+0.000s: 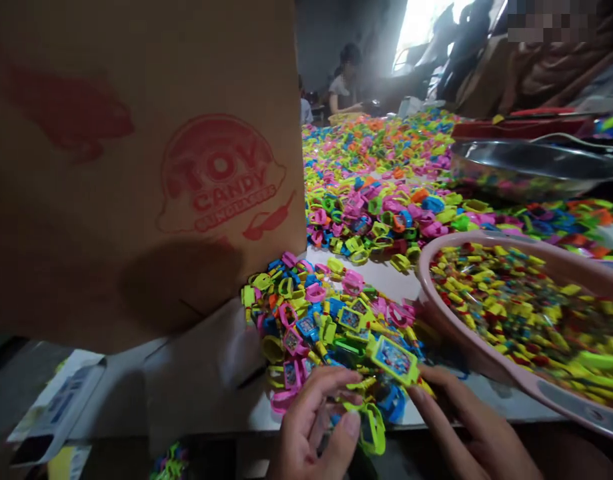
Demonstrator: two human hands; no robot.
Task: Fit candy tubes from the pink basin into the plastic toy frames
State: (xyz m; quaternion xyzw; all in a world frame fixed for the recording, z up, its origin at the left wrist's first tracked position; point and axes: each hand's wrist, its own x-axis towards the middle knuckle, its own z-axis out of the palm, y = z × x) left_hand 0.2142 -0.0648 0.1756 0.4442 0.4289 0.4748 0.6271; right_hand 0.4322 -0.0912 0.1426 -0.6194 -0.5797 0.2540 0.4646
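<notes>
- A green toy watch [393,360] is pinched at the case edge by the right hand [466,427], whose grip is pressed together on it; the strap [372,427] hangs below, between both grips.
- The left hand [311,427] is curled with thumb and fingertips closed near the strap; whether the strap itself or a small part is pinched cannot be told.
- The watch is judged light, thin plastic: the case stiff, the strap bendy and springy, the printed face smooth and likely slippery. The case sides or the strap root are judged the best hold, not the face.
- Just beyond the grips a pile [326,320] of like watches lies on the desk [386,277]: pink, blue, yellow and green, too many to count.
- Right of the right grip one pink basin [486,363] holds small coloured sticks, uncountable.
- Left of the left grip one cardboard box [136,167] stands, printed "TOY CANDY".
- Far beyond, one steel bowl [531,167] and a long heap [381,153] of watches are seen; one person [345,83] sits at the far end.
</notes>
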